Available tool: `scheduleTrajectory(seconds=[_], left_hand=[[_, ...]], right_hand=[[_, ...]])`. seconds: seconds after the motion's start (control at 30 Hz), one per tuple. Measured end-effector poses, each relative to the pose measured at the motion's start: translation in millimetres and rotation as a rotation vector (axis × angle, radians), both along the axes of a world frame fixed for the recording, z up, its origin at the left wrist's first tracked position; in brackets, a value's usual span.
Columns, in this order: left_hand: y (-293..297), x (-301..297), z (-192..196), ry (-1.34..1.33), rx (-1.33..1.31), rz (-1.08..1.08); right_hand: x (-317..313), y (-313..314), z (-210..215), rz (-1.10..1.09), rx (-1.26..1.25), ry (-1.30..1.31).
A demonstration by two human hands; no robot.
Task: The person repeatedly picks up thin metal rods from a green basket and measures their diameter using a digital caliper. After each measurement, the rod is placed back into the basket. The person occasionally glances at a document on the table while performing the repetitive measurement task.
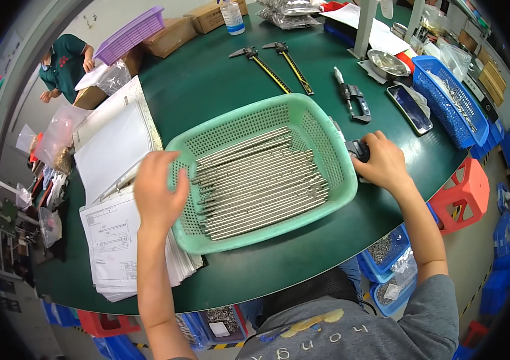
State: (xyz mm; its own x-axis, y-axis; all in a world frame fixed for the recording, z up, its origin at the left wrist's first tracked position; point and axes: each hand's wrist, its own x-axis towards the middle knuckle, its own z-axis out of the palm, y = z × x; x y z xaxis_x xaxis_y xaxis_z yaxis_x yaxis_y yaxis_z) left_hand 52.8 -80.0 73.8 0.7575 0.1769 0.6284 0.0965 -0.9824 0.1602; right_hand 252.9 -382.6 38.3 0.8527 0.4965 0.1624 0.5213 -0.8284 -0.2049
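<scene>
A light green plastic basket (261, 237) sits on the green table in front of me, holding many thin metal rods (261, 186) laid side by side. My left hand (160, 189) is at the basket's left rim, fingers apart and slightly blurred; nothing shows in it. Just beyond the right rim, my right hand (382, 161) is closed on a black and silver measuring tool (358, 150), whose other end is partly hidden by the basket. Behind the basket lie two calipers (262, 69) (291, 66) and a micrometer (352, 95).
Papers and a drawing (111, 240) lie left of the basket. To the right are a phone (410, 109), a metal bowl (389, 62) and a blue basket (447, 99) of parts. A red stool (462, 195) stands beside the table. Another person (66, 66) is at the far left.
</scene>
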Motion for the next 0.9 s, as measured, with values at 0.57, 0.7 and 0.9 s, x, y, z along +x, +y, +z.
scheduleTrajectory(seconds=[0.57,0.7,0.9], left_hand=[[-44,74,-7,1.006,-0.242,-0.377],[-38,74,-11,1.042,-0.352,-0.43],[-41,67,-9,0.951,-0.251,-0.447]], right_hand=[[50,7,16,-0.101,0.077,0.341],[64,12,8,-0.213,0.124,0.469],[73,15,0,-0.269,0.304,0.618]])
